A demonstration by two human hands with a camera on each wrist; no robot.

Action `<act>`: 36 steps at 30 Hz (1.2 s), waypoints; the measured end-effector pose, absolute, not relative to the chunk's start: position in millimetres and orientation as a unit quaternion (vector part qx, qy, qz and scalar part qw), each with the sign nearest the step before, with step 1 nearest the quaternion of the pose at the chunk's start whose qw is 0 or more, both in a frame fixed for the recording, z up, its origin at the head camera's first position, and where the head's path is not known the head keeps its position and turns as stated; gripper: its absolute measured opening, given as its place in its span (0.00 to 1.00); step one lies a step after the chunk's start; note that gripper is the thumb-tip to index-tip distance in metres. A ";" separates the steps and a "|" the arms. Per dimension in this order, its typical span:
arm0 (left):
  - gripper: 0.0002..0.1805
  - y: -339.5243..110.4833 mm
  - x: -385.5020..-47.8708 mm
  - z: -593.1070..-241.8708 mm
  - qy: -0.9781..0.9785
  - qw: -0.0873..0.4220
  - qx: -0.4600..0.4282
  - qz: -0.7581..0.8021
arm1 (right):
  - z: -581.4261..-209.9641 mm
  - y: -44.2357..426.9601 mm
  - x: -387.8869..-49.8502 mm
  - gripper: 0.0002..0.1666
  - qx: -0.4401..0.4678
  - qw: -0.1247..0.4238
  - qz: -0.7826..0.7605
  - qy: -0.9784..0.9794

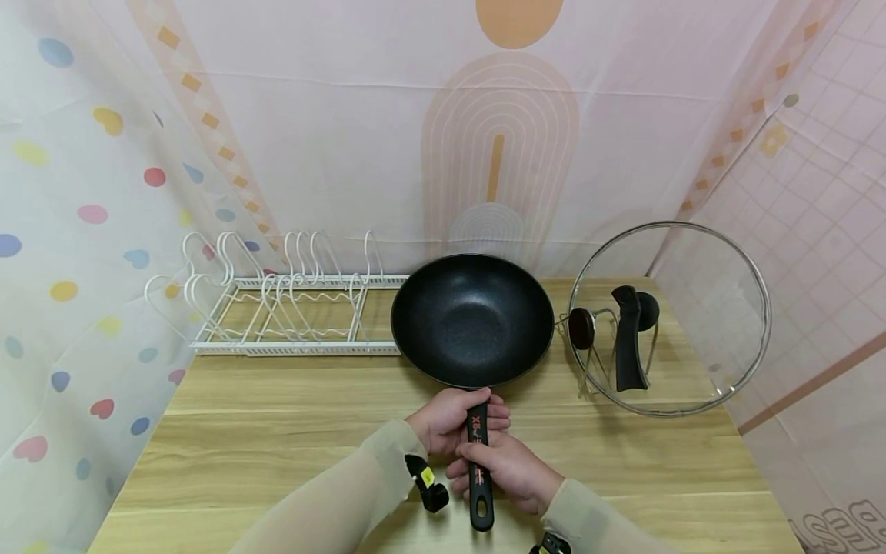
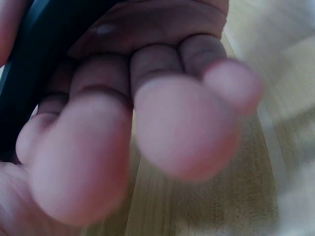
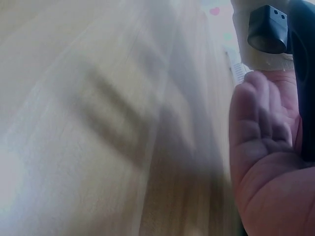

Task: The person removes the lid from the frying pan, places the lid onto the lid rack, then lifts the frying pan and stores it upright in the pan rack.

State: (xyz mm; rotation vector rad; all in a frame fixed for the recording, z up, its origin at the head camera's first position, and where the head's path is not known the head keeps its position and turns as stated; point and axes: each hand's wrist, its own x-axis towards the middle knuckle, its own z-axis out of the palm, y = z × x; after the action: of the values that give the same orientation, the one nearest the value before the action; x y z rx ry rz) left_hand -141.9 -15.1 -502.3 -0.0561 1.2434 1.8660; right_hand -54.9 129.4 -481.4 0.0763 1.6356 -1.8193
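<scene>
The pan (image 1: 473, 319) is in front of the person, its open side facing them and its handle (image 1: 481, 496) pointing back toward them over the wooden table (image 1: 277, 431); whether its base touches the table I cannot tell. The left hand (image 1: 448, 419) grips the handle near the bowl, thumb on top, and the right hand (image 1: 515, 465) holds it just below, its thumb also across it. Left of the pan is a white rack (image 1: 321, 350); to the right, a glass lid (image 1: 688, 331) stands tilted on a wire stand (image 1: 588, 369).
</scene>
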 end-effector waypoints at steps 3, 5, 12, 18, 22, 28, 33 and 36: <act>0.22 -14.9 -142.1 -502.2 0.498 0.436 -0.025 0.749 | -481.7 128.8 -54.8 0.22 0.035 0.352 -0.714 0.603; 0.22 -14.8 -142.1 -501.9 0.497 0.437 -0.026 0.749 | -481.7 128.6 -54.3 0.22 0.035 0.358 -0.723 0.589; 0.20 -14.6 -142.4 -501.9 0.489 0.437 -0.022 0.754 | -483.3 127.1 -52.4 0.18 0.038 0.367 -0.749 0.550; 0.23 -14.5 -142.3 -502.5 0.489 0.441 -0.023 0.753 | -484.3 128.3 -52.0 0.17 0.043 0.374 -0.761 0.528; 0.23 -14.0 -141.6 -502.7 0.486 0.441 -0.027 0.754 | -484.1 128.3 -51.9 0.16 0.048 0.372 -0.760 0.530; 0.19 -13.5 -140.4 -500.2 0.478 0.449 -0.037 0.754 | -484.1 126.4 -51.8 0.09 0.053 0.372 -0.760 0.530; 0.13 -14.1 -140.3 -497.4 0.461 0.461 -0.042 0.757 | -484.1 126.4 -51.6 0.08 0.059 0.374 -0.763 0.524; 0.12 -14.3 -140.7 -496.7 0.454 0.465 -0.041 0.759 | -483.8 125.5 -51.3 0.08 0.056 0.373 -0.763 0.525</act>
State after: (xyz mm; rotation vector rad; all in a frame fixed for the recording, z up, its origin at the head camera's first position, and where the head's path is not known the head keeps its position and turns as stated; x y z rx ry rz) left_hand -140.7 -14.3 -496.7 -0.0996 1.1144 1.8633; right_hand -51.3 125.5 -483.8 0.1445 1.3441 -1.9549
